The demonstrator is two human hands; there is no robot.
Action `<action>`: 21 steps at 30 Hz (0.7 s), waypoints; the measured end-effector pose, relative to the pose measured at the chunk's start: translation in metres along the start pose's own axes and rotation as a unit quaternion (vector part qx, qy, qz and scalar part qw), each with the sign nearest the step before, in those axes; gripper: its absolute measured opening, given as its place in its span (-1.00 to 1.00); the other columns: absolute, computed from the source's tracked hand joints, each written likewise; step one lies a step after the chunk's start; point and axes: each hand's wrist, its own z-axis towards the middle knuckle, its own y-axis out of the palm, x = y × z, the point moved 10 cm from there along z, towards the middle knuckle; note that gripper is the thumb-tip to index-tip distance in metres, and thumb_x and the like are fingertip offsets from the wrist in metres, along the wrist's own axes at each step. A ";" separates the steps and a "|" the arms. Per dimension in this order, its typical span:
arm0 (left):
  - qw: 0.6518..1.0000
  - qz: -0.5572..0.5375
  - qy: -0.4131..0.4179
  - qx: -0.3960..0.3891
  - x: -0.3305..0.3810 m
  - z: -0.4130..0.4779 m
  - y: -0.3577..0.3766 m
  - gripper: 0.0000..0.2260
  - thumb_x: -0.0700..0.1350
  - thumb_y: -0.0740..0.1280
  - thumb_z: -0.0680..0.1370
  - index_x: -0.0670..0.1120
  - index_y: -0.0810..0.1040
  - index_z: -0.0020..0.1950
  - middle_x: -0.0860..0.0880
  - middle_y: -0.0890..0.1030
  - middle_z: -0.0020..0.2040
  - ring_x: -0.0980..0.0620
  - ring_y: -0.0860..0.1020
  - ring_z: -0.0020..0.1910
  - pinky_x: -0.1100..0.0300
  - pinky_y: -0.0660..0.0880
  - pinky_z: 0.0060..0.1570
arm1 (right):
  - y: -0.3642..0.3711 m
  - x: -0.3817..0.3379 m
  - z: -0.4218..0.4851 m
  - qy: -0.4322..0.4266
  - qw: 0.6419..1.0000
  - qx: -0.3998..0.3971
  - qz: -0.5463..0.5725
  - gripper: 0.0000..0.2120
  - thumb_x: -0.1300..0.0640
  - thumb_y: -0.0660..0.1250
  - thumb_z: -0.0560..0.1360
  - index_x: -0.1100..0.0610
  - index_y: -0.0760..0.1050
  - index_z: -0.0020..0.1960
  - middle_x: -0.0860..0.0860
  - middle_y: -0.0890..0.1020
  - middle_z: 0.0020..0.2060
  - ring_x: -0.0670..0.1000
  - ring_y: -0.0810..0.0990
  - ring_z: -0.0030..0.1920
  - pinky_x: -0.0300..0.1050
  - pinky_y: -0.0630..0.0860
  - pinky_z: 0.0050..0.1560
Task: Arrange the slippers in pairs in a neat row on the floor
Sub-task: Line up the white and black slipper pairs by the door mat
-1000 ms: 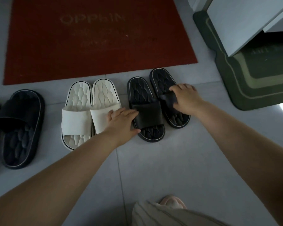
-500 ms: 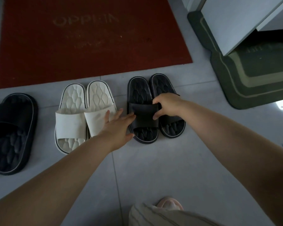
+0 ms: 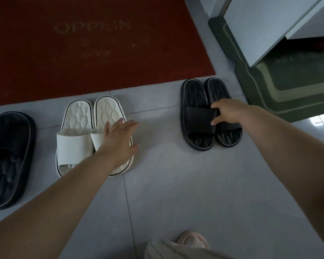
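Moved rightward since half a second ago, the pair of black rubber slide slippers (image 3: 209, 114) is now sitting well apart from the pair of white rubber slide slippers (image 3: 94, 135), near the green doormat (image 3: 281, 94). The right hand (image 3: 230, 113) is pinching both black straps together, its grip closing on them from the right. The left hand (image 3: 120, 141) is hovering open-palmed, fingers spread, over the right white slipper. A larger dark slipper (image 3: 7, 159) is lying at far left on the grey tiled floor (image 3: 176, 193), below the red doormat (image 3: 94, 45).
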 end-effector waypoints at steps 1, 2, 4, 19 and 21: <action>1.000 0.002 -0.011 0.009 -0.005 0.002 -0.005 -0.43 -0.01 0.27 0.52 0.05 0.13 0.49 0.06 0.15 0.53 0.00 -0.01 0.54 -0.05 -0.22 0.48 | 0.001 0.004 0.001 0.007 1.000 -0.002 -0.018 -0.33 -0.07 0.40 0.42 0.11 0.25 0.43 0.14 0.37 0.36 0.17 0.37 0.34 -0.01 0.31 0.28; 1.000 0.003 -0.021 0.015 -0.010 0.004 -0.009 -0.43 -0.02 0.28 0.52 0.04 0.14 0.49 0.05 0.16 0.53 -0.01 0.00 0.53 -0.05 -0.20 0.48 | 0.002 0.006 0.002 0.012 0.999 -0.006 -0.043 -0.32 -0.09 0.39 0.42 0.10 0.23 0.44 0.14 0.36 0.37 0.17 0.36 0.35 0.00 0.26 0.32; 0.999 0.004 -0.040 0.022 -0.020 0.005 -0.014 -0.44 -0.03 0.29 0.52 0.04 0.17 0.48 0.04 0.17 0.52 -0.02 0.01 0.53 -0.05 -0.19 0.48 | 0.002 0.009 0.005 0.015 0.996 -0.012 -0.085 -0.31 -0.14 0.37 0.42 0.06 0.22 0.44 0.14 0.36 0.37 0.16 0.34 0.36 0.03 0.16 0.38; 0.991 0.019 -0.131 0.021 -0.068 0.004 -0.018 -0.44 0.08 0.33 0.47 0.05 0.25 0.43 -0.05 0.20 0.51 -0.15 0.17 0.47 -0.16 -0.03 0.47 | 0.003 0.052 -0.051 0.134 0.791 0.245 0.544 -0.83 0.08 0.51 0.33 0.12 0.58 -0.18 0.03 0.63 -0.19 0.03 0.62 -0.16 -0.09 0.56 -0.10; 0.991 0.023 -0.135 0.007 -0.069 0.002 -0.015 -0.44 0.09 0.32 0.48 0.05 0.23 0.44 -0.05 0.19 0.51 -0.15 0.19 0.47 -0.17 -0.03 0.48 | 0.027 0.051 -0.046 0.175 0.635 0.220 0.720 -0.80 0.16 0.45 0.41 0.18 0.57 0.00 0.09 0.63 -0.03 0.01 0.63 -0.12 -0.19 0.60 -0.23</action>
